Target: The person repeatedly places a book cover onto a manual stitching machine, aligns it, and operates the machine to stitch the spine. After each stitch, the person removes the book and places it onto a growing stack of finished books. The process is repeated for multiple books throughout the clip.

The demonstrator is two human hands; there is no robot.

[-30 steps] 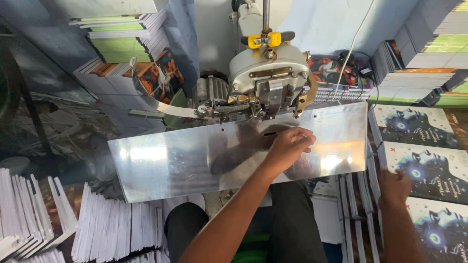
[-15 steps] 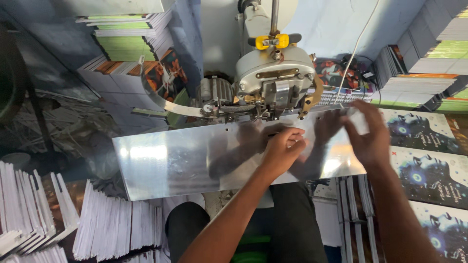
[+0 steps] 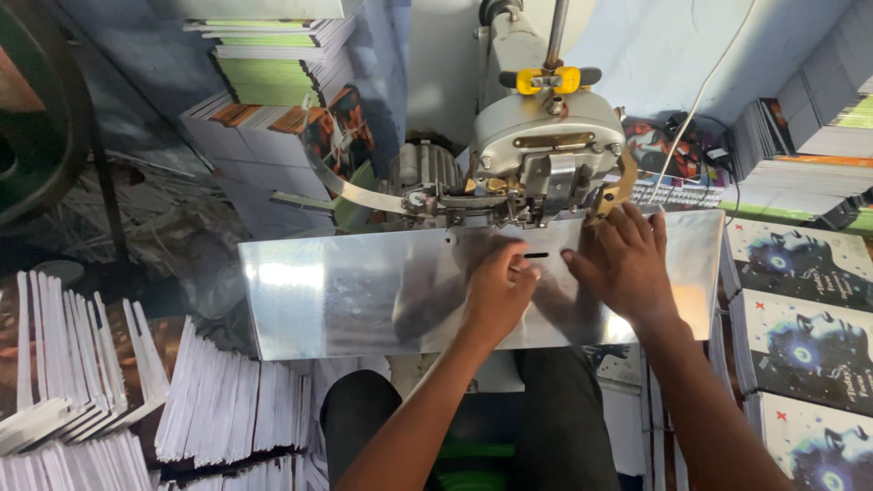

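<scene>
Hands flat on shiny metal plate [image 3: 364, 291], centre frame: left hand [image 3: 496, 291] and right hand [image 3: 623, 264] pressed down either side of small slot [image 3: 536, 255], fingers loosely curled, gripping nothing. Stitching machine head [image 3: 546, 145] at twelve o'clock, just behind. Booklet stacks [image 3: 800, 309] at three o'clock; fanned white booklets [image 3: 218, 409] at eight.

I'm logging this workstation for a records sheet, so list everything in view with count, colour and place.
metal plate: one, shiny silver, across the centre.
stitching machine: one, cream-grey with a yellow clip on top, behind the plate.
metal strip: one, silver, curving in from the left to the machine.
wheel: one, dark green, top left.
white booklets: many, fanned at lower left.
dark-covered booklets: several, at right.
book stacks: several, green and white, upper left.
left hand: on the plate, centre.
right hand: on the plate below the machine.
</scene>
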